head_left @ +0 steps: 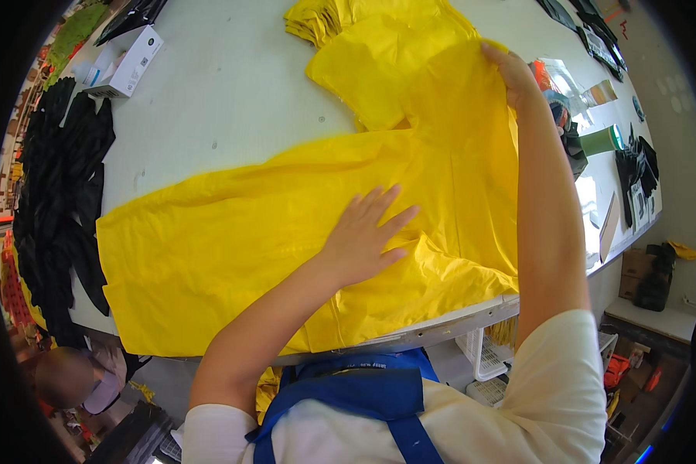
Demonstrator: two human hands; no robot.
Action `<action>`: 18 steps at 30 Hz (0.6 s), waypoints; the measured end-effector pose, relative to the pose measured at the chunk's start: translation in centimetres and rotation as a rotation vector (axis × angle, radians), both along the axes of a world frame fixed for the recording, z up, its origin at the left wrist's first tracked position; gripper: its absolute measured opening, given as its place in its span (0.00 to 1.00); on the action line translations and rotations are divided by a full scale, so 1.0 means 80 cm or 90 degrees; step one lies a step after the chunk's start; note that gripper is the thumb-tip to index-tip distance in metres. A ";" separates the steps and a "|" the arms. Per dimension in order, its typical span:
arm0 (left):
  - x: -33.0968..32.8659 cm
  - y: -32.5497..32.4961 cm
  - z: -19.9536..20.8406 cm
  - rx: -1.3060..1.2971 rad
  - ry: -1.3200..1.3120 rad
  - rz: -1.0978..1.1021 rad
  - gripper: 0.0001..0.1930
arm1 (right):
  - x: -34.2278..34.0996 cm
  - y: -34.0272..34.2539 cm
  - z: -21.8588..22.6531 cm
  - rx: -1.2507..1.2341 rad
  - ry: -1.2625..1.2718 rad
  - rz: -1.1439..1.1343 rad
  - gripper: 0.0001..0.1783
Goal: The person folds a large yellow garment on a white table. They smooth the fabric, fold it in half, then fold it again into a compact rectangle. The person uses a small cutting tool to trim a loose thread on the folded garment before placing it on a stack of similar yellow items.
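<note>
A large yellow garment of smooth, rainwear-like fabric lies spread over the near part of the white table, with one long section stretching left and another reaching away from me. My left hand rests flat on its middle, fingers spread and holding nothing. At the upper right, my right hand has its fingers closed on the garment's far right edge; the fingertips are partly hidden by the fabric. Creases bunch up near the front edge, right of my left hand. A bundle of gathered yellow fabric sits at the far end.
Black garments are heaped along the table's left edge, below a white box. On the right stand a green cylinder, plastic packets and black items. A person is at the lower left. A white basket sits under the table.
</note>
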State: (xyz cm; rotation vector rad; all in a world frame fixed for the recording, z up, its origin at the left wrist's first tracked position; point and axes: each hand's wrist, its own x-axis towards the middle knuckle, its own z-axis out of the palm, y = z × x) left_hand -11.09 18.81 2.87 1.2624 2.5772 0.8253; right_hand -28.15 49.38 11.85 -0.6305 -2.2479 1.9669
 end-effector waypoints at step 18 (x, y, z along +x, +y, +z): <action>-0.100 -0.065 -0.008 0.012 -0.140 0.324 0.21 | 0.250 -0.030 -0.056 0.705 0.009 0.460 0.40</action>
